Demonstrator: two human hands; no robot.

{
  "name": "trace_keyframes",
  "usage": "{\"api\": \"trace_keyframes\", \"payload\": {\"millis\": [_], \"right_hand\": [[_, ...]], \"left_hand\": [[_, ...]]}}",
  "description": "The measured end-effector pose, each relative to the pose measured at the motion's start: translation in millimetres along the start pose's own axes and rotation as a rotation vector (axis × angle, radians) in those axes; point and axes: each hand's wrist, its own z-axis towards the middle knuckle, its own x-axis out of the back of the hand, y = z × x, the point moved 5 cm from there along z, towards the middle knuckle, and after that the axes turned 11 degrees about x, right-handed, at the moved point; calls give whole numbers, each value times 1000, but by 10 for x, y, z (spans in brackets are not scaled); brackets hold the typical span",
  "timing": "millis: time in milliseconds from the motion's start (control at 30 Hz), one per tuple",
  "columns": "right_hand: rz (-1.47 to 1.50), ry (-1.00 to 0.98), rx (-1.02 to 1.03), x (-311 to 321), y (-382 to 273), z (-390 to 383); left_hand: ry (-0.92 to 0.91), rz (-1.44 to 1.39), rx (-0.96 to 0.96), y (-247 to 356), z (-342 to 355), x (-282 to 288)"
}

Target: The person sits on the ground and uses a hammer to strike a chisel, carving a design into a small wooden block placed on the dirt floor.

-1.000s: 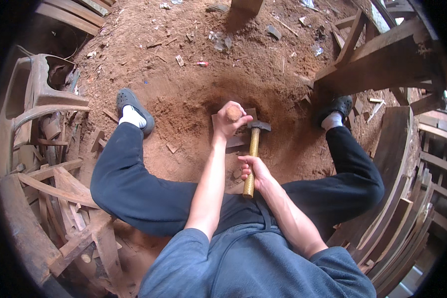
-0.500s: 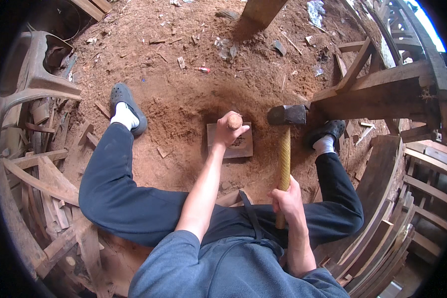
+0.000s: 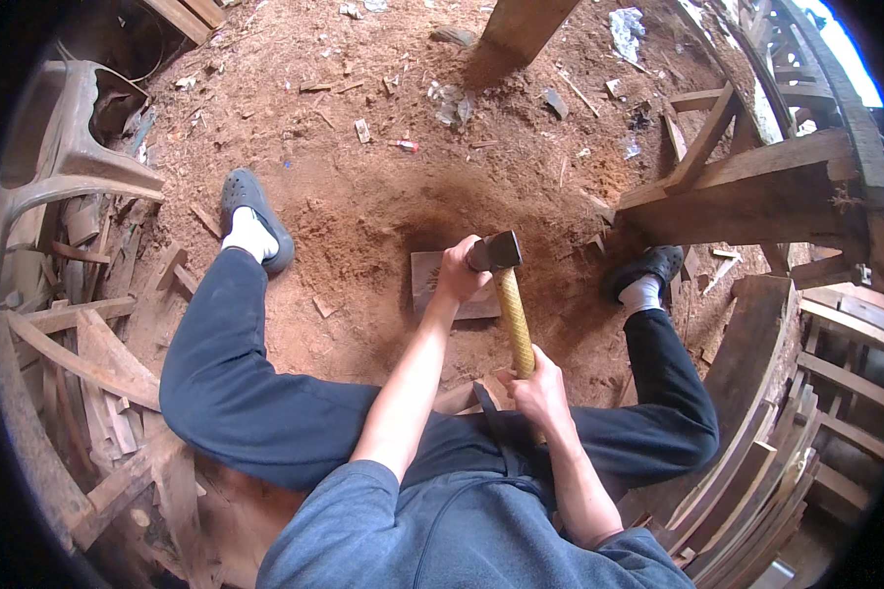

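a grey-blue shirt [image 3: 393, 530] and dark trousers [image 3: 275, 412] fill the near part of the view, knees wide apart. the right hand [image 3: 539, 395] is wrapped around the yellow handle of a hammer [image 3: 518, 324], low on its length. the hammer's dark head lies over the top of the left hand [image 3: 460, 275], which is curled tight; the round wooden piece that showed in that grip half a second ago is hidden behind the head. beneath the left hand a pale square slab [image 3: 476, 307] sits in a hollow in the reddish-brown ground [image 3: 334, 216]. a dark clog [image 3: 242, 192] is on the left foot, another clog [image 3: 664, 261] on the right. wood scraps [image 3: 93, 358] and a chair [image 3: 113, 157] stand at the left, stacked boards [image 3: 746, 373] at the right. farther off are a heavy beam [image 3: 746, 211], a wooden post [image 3: 525, 34] and crumpled clear plastic [image 3: 626, 31].
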Motion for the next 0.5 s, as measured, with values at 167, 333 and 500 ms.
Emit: {"api": "trace_keyframes", "payload": {"millis": [167, 333, 500], "right_hand": [[145, 11, 1, 18, 67, 35], [349, 42, -46, 395, -135, -105], [579, 341, 352, 1204, -791, -556]], "left_hand": [[-12, 22, 36, 89, 12, -40], [-24, -45, 75, 47, 12, -56], [8, -115, 48, -5, -46, -53]]}}
